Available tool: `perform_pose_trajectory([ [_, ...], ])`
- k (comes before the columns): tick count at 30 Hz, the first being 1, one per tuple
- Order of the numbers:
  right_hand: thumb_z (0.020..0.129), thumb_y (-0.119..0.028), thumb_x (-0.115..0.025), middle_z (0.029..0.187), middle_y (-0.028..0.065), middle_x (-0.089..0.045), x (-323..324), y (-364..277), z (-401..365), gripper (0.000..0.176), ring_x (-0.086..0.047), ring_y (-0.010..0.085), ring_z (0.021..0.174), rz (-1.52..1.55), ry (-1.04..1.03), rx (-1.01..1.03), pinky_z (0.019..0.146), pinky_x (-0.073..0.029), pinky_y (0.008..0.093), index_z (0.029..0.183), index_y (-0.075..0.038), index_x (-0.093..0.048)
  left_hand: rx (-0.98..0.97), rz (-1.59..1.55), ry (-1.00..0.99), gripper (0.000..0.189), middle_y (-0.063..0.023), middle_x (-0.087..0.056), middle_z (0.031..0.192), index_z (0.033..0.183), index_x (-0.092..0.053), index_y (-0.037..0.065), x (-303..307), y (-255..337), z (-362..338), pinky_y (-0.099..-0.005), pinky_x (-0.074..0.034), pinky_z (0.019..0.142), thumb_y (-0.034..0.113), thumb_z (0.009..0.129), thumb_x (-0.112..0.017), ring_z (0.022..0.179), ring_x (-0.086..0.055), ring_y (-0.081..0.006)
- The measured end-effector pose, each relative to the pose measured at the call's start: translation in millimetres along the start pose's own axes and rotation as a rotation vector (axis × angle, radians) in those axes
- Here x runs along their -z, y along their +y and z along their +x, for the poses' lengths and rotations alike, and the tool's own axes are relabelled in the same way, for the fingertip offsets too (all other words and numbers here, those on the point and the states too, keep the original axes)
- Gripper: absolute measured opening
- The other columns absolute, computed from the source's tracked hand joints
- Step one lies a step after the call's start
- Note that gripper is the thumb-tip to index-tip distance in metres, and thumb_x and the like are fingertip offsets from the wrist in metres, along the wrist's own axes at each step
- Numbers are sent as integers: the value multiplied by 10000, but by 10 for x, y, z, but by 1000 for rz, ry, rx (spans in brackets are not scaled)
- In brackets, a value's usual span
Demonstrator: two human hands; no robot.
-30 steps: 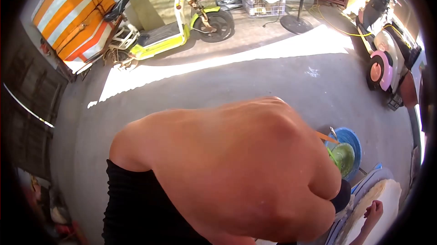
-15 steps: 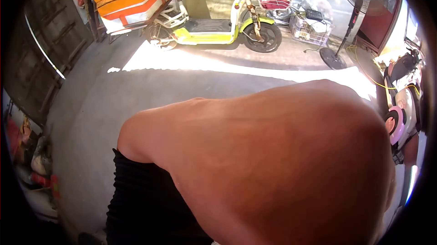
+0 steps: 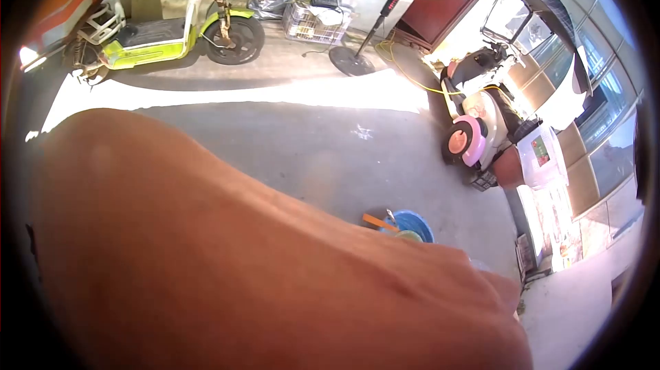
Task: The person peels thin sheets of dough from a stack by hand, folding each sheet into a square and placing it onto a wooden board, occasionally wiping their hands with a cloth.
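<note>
A bare arm [image 3: 261, 253], very close to the camera, fills the lower left and middle of the view. It runs from a bent, rounded part at the left down to the lower right. Folds of skin, perhaps at a wrist or hand [image 3: 491, 284], show at its right end; I cannot tell what the fingers there do. Just beyond the arm, a blue basin [image 3: 416, 222] stands on the floor, partly covered by it. An orange strip-like thing [image 3: 379, 222] leans over the basin's rim, and something pale green sits inside. My other hand is out of view.
A lime-green electric scooter [image 3: 155, 43] stands at the back left. A wire crate [image 3: 316, 24] and a standing fan [image 3: 385, 13] are right of it. A yellow cable [image 3: 412, 81] crosses toward a canopied scooter [image 3: 481, 122] at right. A whitish box [image 3: 543, 157] is near it.
The view has swung right, bringing the blue basin and canopied scooter into sight. The arm now stretches from left to lower right; the black cloth beside it has nearly left the view.
</note>
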State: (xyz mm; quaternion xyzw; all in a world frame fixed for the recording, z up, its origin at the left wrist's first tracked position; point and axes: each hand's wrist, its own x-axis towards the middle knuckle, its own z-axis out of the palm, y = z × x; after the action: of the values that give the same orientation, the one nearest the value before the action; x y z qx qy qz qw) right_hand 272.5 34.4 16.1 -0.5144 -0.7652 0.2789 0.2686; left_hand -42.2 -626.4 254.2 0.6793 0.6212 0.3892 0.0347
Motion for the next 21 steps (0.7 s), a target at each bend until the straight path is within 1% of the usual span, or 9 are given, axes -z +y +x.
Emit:
perform_pose_trajectory([
  [3,910,-163,-659,624,104,-632,123,-375,-387,243,-573,173,526,8,10,119,447,-427,301,892,79,-672,-19,-27,-60,551,-119,-596,1285,1265,-590,72,-12,-89,169,-443,-425,1042,164,750,-765,1241,-522,-364],
  [4,891,-189,-668,862,142,-685,197,-330,-288,292,-632,165,727,14,-59,-67,577,-481,307,1023,71,-658,-29,-31,-84,559,-120,-595,1296,1275,-588,72,-24,-104,251,-446,-424,1051,159,751,-762,1253,-520,-368],
  [6,947,-98,-579,601,57,-576,127,40,-37,102,-505,107,444,158,-23,7,373,-385,251,883,-24,-607,-40,-34,-125,574,-122,-591,1319,1297,-584,72,-83,-161,444,-453,-422,1067,148,754,-755,1275,-514,-376],
  [8,928,-92,-609,587,68,-586,124,-60,-114,121,-519,121,436,157,-12,103,380,-404,266,839,-10,-615,8,20,-150,590,-124,-587,1341,1319,-580,72,-190,-297,687,-460,-420,1084,137,757,-749,1298,-509,-383],
  [12,928,-108,-627,653,73,-650,31,-369,-399,124,-563,112,499,88,-66,114,447,-438,262,889,3,-666,204,756,-45,558,-148,-637,1274,1239,-634,48,-715,-906,1032,-429,-455,1049,6,697,-763,1230,-576,-324],
  [16,865,-83,-654,739,100,-696,-144,-195,-536,130,-641,146,580,86,-157,91,547,-516,293,952,4,-697,152,334,-40,471,-152,-654,1234,1210,-647,38,-1459,-1241,1649,-417,-463,1032,25,749,-744,1184,-605,-328],
  [18,836,-128,-684,841,134,-725,-390,-62,-643,151,-702,244,743,-108,-113,244,704,-551,358,957,-45,-721,44,-35,-65,407,-158,-664,1210,1196,-653,24,-1951,-1352,2044,-404,-465,1022,68,799,-729,1160,-621,-326],
  [19,844,-80,-690,817,93,-722,-484,-77,-713,136,-671,150,730,-109,-122,302,703,-542,298,959,-11,-716,42,-85,-105,395,-162,-664,1208,1197,-655,26,-2196,-1378,2241,-403,-466,1018,91,813,-725,1155,-621,-325],
  [21,823,-102,-725,898,90,-702,-635,-141,-908,195,-686,210,760,-146,-209,399,695,-548,320,1005,-33,-711,59,-139,-208,395,-168,-658,1201,1213,-647,34,-2755,-1500,2537,-404,-470,1007,120,834,-717,1145,-618,-331],
])
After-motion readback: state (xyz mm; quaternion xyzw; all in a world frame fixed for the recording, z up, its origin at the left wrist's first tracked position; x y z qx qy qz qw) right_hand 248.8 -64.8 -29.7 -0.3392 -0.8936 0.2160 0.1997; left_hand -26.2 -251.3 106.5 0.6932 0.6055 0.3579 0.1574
